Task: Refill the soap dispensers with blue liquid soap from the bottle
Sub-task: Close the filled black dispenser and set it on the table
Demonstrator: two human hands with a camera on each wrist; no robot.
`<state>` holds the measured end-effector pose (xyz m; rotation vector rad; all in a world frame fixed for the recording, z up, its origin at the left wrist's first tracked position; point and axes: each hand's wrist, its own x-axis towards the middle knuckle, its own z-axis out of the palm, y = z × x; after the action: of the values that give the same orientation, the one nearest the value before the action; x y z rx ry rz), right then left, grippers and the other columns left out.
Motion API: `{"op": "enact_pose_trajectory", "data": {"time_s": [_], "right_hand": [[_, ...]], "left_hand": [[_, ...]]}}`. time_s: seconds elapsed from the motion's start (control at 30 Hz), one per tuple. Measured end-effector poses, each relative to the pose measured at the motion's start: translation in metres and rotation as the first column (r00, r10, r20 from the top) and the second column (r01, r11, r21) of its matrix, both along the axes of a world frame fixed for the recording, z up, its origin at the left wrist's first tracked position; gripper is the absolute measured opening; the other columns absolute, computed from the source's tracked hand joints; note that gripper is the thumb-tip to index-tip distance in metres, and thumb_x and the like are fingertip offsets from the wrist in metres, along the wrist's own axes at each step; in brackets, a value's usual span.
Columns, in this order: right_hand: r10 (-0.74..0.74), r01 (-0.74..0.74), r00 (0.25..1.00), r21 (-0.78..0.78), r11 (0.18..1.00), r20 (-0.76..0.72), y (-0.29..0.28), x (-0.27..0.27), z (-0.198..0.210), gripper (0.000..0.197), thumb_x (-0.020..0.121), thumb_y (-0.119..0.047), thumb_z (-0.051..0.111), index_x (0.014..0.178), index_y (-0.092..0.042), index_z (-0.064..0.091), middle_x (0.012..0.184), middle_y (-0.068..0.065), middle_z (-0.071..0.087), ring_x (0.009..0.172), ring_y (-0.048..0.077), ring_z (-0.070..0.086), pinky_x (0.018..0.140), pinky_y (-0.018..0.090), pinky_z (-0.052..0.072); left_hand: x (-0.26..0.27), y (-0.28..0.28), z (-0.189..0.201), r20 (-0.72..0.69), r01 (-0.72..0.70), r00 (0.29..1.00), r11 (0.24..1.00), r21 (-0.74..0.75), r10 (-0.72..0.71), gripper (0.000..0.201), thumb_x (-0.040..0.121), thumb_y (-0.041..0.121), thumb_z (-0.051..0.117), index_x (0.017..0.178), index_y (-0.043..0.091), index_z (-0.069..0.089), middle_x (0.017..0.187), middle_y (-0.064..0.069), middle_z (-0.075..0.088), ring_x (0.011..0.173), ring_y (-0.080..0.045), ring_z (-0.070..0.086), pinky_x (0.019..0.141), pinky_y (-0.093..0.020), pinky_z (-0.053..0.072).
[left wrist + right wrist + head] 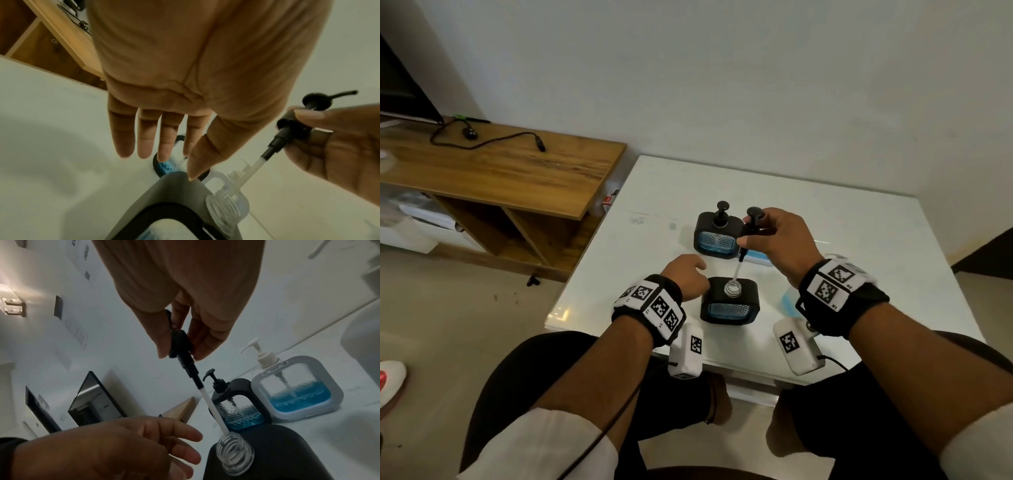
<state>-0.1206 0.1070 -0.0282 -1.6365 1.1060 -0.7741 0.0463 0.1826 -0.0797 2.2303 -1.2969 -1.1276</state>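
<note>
1. White and glossy, the tabletop [825, 219] stands against a pale wall, beside a low wooden shelf unit [517, 164].
2. Nearest the person sits a black, rounded-square soap dispenser [732, 301] with a ribbed clear window and an open, threaded clear neck [732, 288].
3. Right hand [780, 243]: its fingers [164, 344] pinch the collar of a black pump head with a white dip tube [749, 233]; the tube slants down, its tip at the open neck.
4. Left hand [685, 274]: its fingers [144, 138] are straight and relaxed, holding nothing; the thumb tip touches the dispenser's left shoulder.
5. Behind stands a second black dispenser with its pump fitted [717, 236], blue liquid low in its window.
6. Right of it stands a white-framed clear bottle of blue soap with a white pump [296, 386], about half full.
</note>
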Motion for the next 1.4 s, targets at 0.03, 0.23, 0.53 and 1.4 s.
{"op": "enact_pose_trajectory", "data": {"time_s": [0.03,0.23,0.53,1.4], "right_hand": [[0.011,-0.011,1.000,-0.004,1.000,-0.003,0.000,0.000,0.000,0.029,0.075,0.001,0.081,0.091,-0.020,0.068,0.095,0.006,0.072,0.093,0.025,0.071,0.086,0.039,0.059],[0.086,-0.088,0.993,-0.025,0.996,-0.083,0.004,0.002,-0.003,0.032,0.075,0.004,0.078,0.096,-0.018,0.067,0.095,0.005,0.069,0.093,0.024,0.070,0.083,0.034,0.057],[0.222,-0.286,0.894,-0.114,0.951,-0.390,0.018,-0.008,-0.025,0.015,0.080,-0.006,0.075,0.094,-0.011,0.071,0.088,0.001,0.067,0.081,0.013,0.061,0.074,0.026,0.047],[0.300,-0.527,0.524,-0.027,0.849,-0.797,0.016,0.000,-0.036,0.018,0.089,-0.020,0.067,0.107,-0.017,0.067,0.106,0.004,0.063,0.096,0.021,0.061,0.074,0.025,0.041]], "left_hand": [[-0.001,0.000,-0.003,-0.018,0.001,1.000,1.000,0.012,-0.001,0.052,0.081,0.009,0.065,0.131,0.018,0.052,0.130,-0.007,0.056,0.114,-0.023,0.056,0.089,-0.028,0.045],[-0.007,-0.002,-0.012,-0.084,-0.003,0.996,1.000,0.000,0.003,0.060,0.080,0.005,0.066,0.136,0.016,0.049,0.137,-0.010,0.051,0.121,-0.024,0.052,0.092,-0.030,0.046],[-0.013,0.000,-0.018,-0.088,0.077,0.993,0.997,-0.010,-0.078,0.075,0.071,0.005,0.080,0.139,0.012,0.047,0.136,-0.011,0.052,0.119,-0.026,0.054,0.093,-0.031,0.047],[-0.016,0.005,-0.032,-0.003,0.208,0.978,0.969,-0.136,-0.211,0.054,0.073,0.014,0.081,0.124,0.021,0.061,0.120,-0.002,0.064,0.111,-0.023,0.057,0.101,-0.039,0.046]]}}
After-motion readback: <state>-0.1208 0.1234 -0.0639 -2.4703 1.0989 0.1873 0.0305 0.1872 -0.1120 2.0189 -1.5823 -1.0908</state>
